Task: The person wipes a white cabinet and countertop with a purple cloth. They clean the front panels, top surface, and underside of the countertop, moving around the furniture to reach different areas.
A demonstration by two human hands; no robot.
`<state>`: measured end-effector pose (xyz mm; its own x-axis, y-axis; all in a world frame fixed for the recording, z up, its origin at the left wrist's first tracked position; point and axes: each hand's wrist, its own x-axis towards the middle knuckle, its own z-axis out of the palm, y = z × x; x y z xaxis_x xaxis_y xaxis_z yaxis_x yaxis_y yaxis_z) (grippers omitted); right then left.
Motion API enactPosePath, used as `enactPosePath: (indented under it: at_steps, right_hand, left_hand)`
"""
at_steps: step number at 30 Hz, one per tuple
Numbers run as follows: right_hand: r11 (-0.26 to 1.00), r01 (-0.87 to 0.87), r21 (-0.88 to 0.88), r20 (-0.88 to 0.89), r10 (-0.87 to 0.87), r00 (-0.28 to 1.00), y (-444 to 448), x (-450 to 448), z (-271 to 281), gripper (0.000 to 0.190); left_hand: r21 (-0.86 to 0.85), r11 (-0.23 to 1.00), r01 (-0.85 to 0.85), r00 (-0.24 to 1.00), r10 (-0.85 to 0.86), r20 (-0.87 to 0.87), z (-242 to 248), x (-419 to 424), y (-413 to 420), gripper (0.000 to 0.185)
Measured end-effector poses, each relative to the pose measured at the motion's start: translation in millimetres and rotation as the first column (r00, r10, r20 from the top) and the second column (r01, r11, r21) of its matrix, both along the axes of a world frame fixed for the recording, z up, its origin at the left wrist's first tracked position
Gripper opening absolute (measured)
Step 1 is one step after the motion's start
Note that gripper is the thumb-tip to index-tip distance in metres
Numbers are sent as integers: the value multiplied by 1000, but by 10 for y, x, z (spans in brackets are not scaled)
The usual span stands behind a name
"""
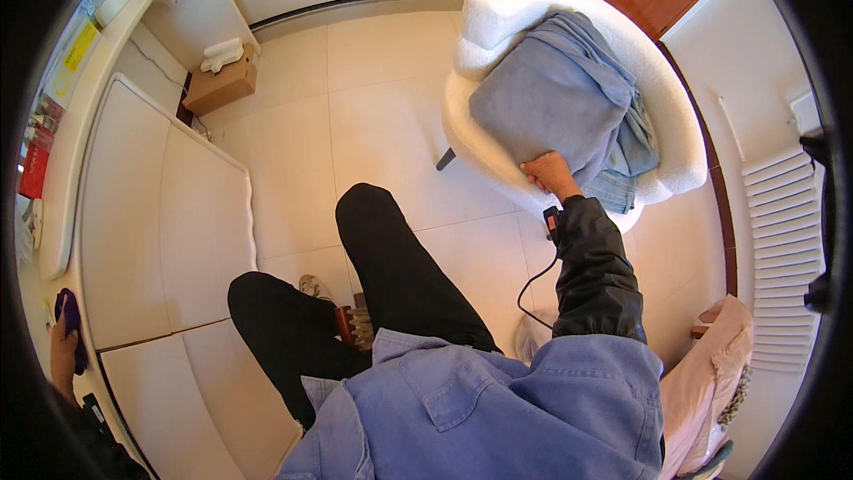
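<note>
My right hand has its fingers curled at the front edge of a folded grey-blue fabric piece. That piece lies on the seat of a white fleecy armchair, with blue denim garments beside and under it. At the far left, near the picture's rim, my left hand holds a dark purple cloth against the white countertop. The cloth is bunched, and part of that hand lies in shadow. A black device with a cable is fastened at my right wrist.
White cabinets run along the left under a counter with boxes, including a red one. A cardboard box stands on the tiled floor. At right are a white radiator and a pink garment. My knees reach toward the chair.
</note>
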<state>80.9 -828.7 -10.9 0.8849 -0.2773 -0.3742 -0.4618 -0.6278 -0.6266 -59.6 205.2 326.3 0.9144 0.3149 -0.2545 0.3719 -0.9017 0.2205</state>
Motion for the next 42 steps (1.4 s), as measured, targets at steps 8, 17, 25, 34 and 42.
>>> enactPosePath:
  at_steps: [8, 17, 25, 34, 42]
  right_hand:
    - [998, -19, -56, -43, 17, 999, 88, -43, 171, 39]
    - [997, 10, -75, 51, -6, 999, 129, -82, 115, 41]
    - [991, 17, -133, 105, -3, 994, -93, -94, -221, 38]
    - [260, -399, -879, -24, 812, 583, -731, 299, -986, 10]
    - [651, -444, -615, 269, 703, 658, -1201, 511, -1373, 44]
  left_hand:
    - [6, 999, 41, 993, -42, 113, -178, 444, 414, 59]
    - [80, 974, 212, 962, -222, 157, -135, 187, 127, 63]
    - [407, 910, 85, 995, -57, -79, -38, 6, 711, 57]
    - [408, 903, -137, 989, 150, 0, 370, 238, -1259, 38]
    - [333, 939, -83, 962, 163, -220, 589, 354, -1954, 54]
